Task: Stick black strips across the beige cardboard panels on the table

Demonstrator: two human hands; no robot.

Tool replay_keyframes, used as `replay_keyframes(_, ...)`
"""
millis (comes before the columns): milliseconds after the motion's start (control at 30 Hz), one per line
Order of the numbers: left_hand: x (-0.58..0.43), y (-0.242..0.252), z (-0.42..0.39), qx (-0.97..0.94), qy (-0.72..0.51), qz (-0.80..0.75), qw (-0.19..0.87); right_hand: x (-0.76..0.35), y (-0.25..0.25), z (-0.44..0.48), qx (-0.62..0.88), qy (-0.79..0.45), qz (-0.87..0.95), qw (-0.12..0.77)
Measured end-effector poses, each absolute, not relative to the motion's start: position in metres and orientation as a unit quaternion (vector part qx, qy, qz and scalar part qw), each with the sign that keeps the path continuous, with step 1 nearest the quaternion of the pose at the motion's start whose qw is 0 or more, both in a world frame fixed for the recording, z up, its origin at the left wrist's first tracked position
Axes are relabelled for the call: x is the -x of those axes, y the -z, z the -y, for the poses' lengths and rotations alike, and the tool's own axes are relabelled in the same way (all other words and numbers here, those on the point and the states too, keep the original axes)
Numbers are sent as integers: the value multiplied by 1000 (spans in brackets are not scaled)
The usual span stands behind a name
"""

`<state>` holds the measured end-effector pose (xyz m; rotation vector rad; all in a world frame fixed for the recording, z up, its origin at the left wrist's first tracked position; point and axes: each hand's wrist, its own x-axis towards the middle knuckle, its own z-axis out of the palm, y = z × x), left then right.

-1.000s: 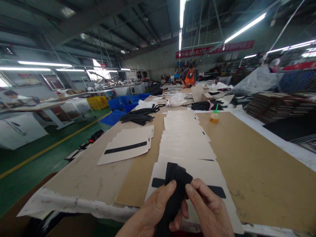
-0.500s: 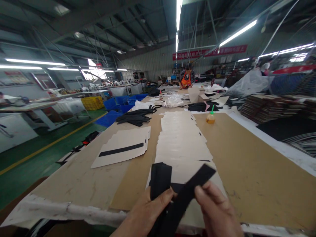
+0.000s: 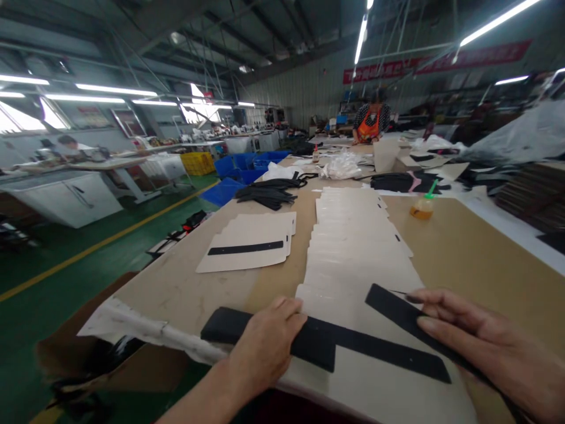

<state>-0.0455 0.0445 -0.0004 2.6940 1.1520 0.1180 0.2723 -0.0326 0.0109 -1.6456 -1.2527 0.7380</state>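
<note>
My left hand (image 3: 267, 344) is closed around a thick stack of black strips (image 3: 315, 347), low over the near end of the row. My right hand (image 3: 481, 341) pinches a single black strip (image 3: 391, 309), its free end angled up to the left above the sheets. Beneath both hands runs a long row of overlapping cream sheets (image 3: 353, 253). Across the nearest sheet lies another black strip (image 3: 397, 353), partly covered by the stack. To the left, a smaller pile of cream sheets (image 3: 247, 262) carries one black strip (image 3: 245, 248) on top.
A bottle of amber liquid with a green nozzle (image 3: 421, 209) stands right of the row. Black straps (image 3: 269, 193) and clear plastic (image 3: 342, 165) lie farther back on the table (image 3: 176, 294). Blue bins (image 3: 247, 168) stand left. A person in an orange apron (image 3: 369, 125) is at the far end.
My hands have moved apart: the left went leftward and lower with the stack, now turned sideways. My right hand drew the single strip away to the right. The camera view turned left.
</note>
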Motion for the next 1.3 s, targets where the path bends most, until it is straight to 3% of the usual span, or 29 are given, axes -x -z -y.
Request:
replay_keyframes(100, 39, 23, -49, -916, -56, -384, 99, -235, -18, -1, 611, -461, 534, 359)
replay_keyframes(167, 40, 30, -49, -918, -63, -378, 103, -214, -16, -21, 595, -478, 552, 335)
replay_keyframes(467, 48, 41, -55, -922, -87, -352, 134, -174, 15, -71, 572, -374, 674, 280)
replay_keyframes(800, 46, 35, -53, -915, -48, -383, 115, -174, 24, -81, 576, -361, 706, 198)
replay_keyframes(1300, 43, 34, -57, -912, -9, -398, 103, -171, 21, -84, 570, -369, 706, 200)
